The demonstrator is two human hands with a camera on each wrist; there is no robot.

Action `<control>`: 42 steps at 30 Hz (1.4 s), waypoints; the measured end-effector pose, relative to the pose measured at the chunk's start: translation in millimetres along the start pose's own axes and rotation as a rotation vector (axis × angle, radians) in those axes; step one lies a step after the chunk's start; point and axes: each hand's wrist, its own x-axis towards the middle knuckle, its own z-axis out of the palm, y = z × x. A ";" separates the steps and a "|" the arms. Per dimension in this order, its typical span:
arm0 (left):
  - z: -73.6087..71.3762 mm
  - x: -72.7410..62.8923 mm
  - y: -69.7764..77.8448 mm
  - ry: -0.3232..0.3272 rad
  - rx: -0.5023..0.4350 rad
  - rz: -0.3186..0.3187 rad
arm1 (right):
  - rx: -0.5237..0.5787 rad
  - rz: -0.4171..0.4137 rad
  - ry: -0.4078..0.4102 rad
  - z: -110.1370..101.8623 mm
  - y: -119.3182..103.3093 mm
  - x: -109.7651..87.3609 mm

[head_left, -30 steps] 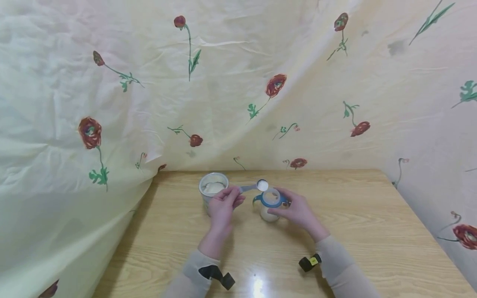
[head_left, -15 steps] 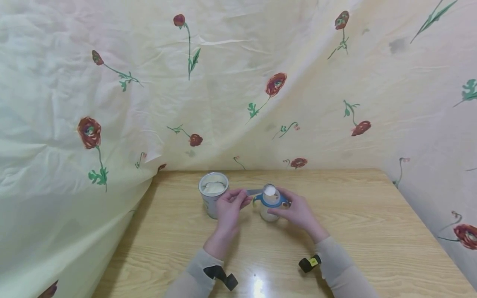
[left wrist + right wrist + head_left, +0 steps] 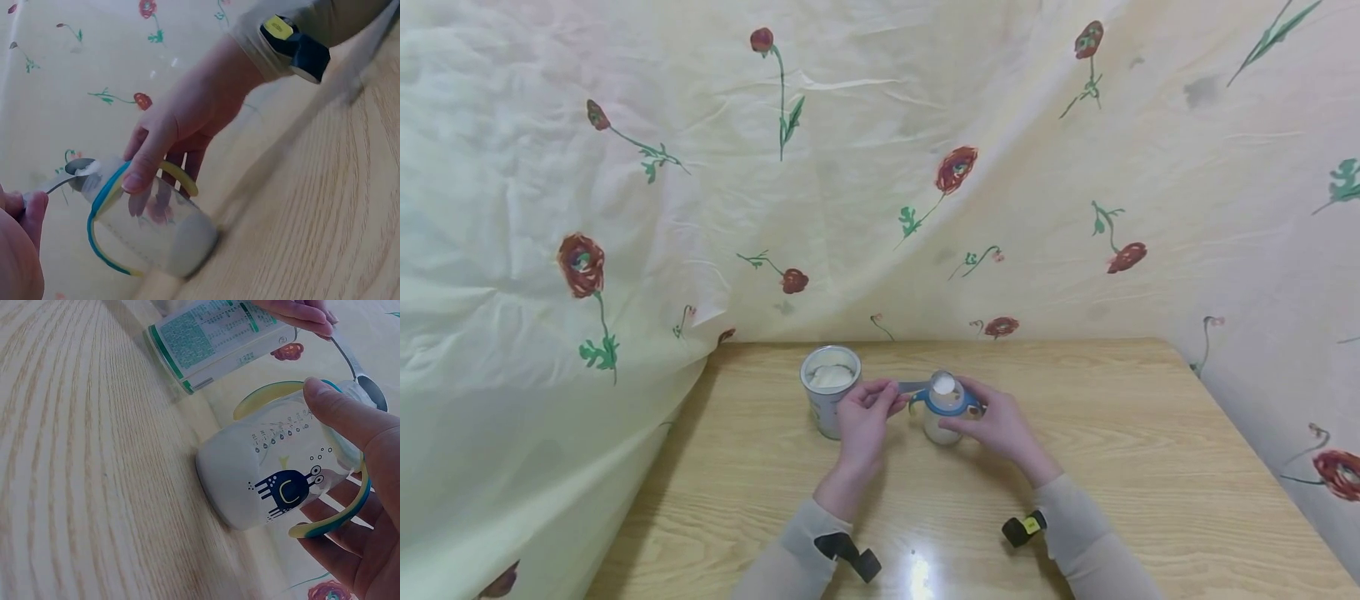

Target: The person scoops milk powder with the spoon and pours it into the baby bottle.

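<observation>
My left hand (image 3: 863,421) pinches the handle of a metal measuring spoon (image 3: 943,384). White powder fills the spoon's bowl, which is right at the mouth of a clear baby bottle (image 3: 269,469). The bottle stands upright on the table, with a whitish layer in its lower part. Blue-and-yellow side handles and a dark cartoon animal mark it. Around its upper part, near the blue ring (image 3: 946,409), my right hand (image 3: 996,422) grips it; in the right wrist view the thumb lies on the near side and the fingers reach behind.
An open can (image 3: 826,408) of white powder stands just left of the bottle, close behind my left hand; its printed label shows in the right wrist view. A flowered cloth (image 3: 880,208) hangs behind the wooden table (image 3: 1112,450) and along both sides.
My left hand has moved right with the measuring spoon, bringing its bowl from beyond the bottle's rim to right over the mouth. My right hand and the bottle have stayed in place.
</observation>
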 end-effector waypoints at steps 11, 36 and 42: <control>1.6 -5.5 -3.3 -0.073 0.181 0.154 | 0.010 0.004 0.009 1.8 4.5 -1.5; -8.8 -4.9 -13.8 -0.099 0.340 0.368 | 0.017 -0.012 0.011 1.9 0.1 -2.9; -9.3 -6.0 -14.7 -0.094 0.373 0.378 | 0.019 -0.011 0.010 1.9 0.7 -2.8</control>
